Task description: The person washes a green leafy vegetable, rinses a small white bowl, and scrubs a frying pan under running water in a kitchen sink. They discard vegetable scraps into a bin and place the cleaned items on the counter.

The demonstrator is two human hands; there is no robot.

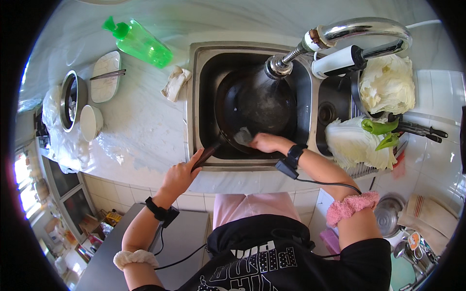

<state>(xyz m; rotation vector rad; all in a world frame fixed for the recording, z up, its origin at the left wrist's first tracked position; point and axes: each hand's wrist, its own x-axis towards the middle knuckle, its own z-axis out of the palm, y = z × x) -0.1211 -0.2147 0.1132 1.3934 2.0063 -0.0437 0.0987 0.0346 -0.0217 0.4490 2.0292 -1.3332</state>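
A dark wok [269,105] lies in the large basin of the steel sink [255,165]. My left hand [179,178] is closed around the wok's dark handle [209,154], which reaches over the sink's front left edge. With my right hand [267,142] I hold a greyish scrubbing pad [243,136] against the wok's inner near side. Above the wok, water sprays from the faucet head [279,68]. The fingertips of my right hand are partly hidden.
Left on the counter are a green pump bottle [143,43], a folded cloth [176,83], a plate [105,87] with chopsticks [107,74], a bowl [91,123] and a metal pot [82,94]. Cabbage [358,145], green peppers [380,127] and knives [418,129] are at the right.
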